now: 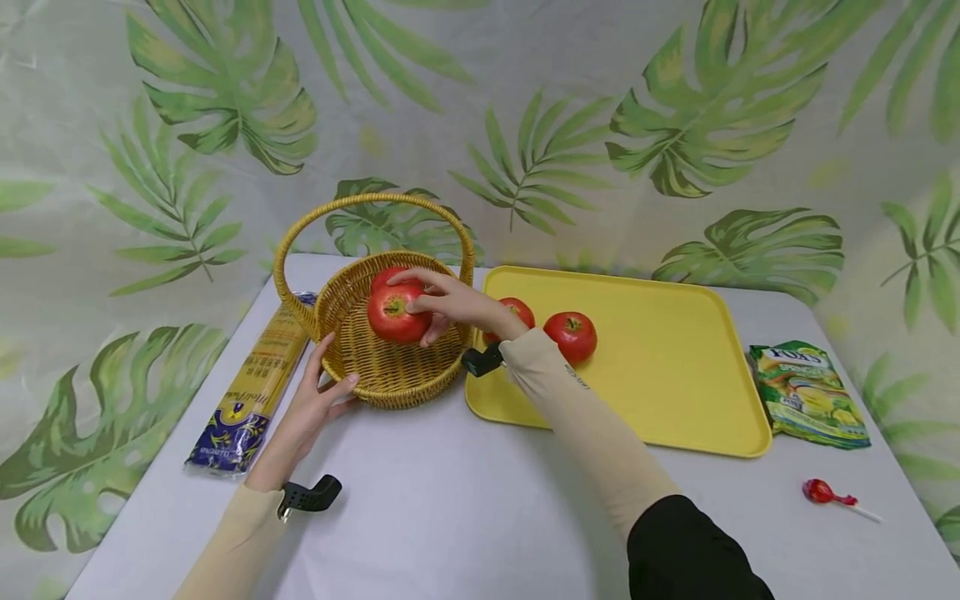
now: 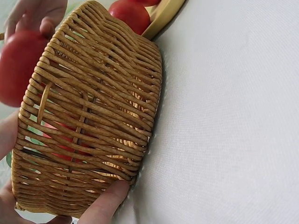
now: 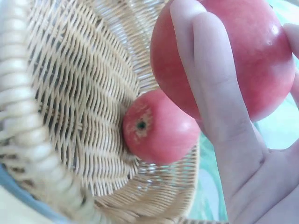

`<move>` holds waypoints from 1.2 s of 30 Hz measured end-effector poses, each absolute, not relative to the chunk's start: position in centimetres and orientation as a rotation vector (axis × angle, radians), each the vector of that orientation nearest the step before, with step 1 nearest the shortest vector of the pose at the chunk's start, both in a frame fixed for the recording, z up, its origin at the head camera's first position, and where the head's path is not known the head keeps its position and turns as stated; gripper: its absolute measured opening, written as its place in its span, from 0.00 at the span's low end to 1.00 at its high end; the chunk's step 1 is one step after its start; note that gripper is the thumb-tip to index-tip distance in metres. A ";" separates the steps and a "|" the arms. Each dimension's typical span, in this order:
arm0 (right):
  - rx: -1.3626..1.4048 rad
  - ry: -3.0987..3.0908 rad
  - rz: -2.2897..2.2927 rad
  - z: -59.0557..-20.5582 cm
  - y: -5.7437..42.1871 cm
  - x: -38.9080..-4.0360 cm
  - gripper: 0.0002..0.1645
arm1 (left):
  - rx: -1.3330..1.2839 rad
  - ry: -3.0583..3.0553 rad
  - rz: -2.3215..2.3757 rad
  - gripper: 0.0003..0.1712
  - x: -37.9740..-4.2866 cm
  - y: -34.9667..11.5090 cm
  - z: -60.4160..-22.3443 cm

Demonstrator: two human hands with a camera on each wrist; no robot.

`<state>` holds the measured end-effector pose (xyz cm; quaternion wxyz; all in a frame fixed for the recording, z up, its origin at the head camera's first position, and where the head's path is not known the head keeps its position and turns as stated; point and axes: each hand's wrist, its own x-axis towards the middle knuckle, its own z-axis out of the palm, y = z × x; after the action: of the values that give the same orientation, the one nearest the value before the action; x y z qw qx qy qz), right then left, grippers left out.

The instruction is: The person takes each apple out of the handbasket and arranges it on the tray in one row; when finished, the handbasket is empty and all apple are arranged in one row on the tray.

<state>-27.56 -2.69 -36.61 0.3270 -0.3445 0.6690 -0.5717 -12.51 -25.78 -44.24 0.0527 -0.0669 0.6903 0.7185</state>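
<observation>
My right hand (image 1: 459,302) grips a red apple (image 1: 393,317) above the wicker basket (image 1: 397,396), its fingers curled round the fruit. Behind it, a second red apple (image 3: 161,128) lies inside the basket against the woven wall. My left hand (image 1: 318,402) holds the basket's near left rim; in the left wrist view a fingertip (image 2: 110,198) presses low on the outer weave. Two more red apples, one (image 1: 572,337) in plain sight and the other (image 1: 517,312) partly behind the right wrist, sit on the left part of the yellow tray (image 1: 652,358).
A spaghetti packet (image 1: 251,387) lies left of the basket, partly under its handle side. Right of the tray are a green food packet (image 1: 808,396) and a red lollipop (image 1: 821,492). The basket's tall handle (image 1: 375,198) arches at the back. A leaf-patterned cloth (image 1: 540,167) hangs behind the white table.
</observation>
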 end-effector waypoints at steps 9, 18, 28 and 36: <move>-0.872 1.754 -1.490 -35.8 2.4 -26.6 0.28 | -0.184 2.089 2.192 0.48 -12.5 -25.7 -44.6; -0.720 1.855 -1.538 -36.1 9.4 -26.7 0.28 | -0.176 2.103 2.179 0.48 -12.6 -25.7 -44.8; -0.555 2.026 -1.589 -36.0 15.9 -26.7 0.29 | -0.181 2.106 2.176 0.48 -12.5 -25.8 -44.6; -0.414 2.114 -1.703 -36.7 20.6 -26.4 0.31 | -0.164 2.093 2.170 0.48 -12.4 -26.0 -44.6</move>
<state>-26.41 20.61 -36.71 0.1962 -0.1477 0.7549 -0.6081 -12.41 -25.98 -44.58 0.0609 -0.0542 0.6920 0.7173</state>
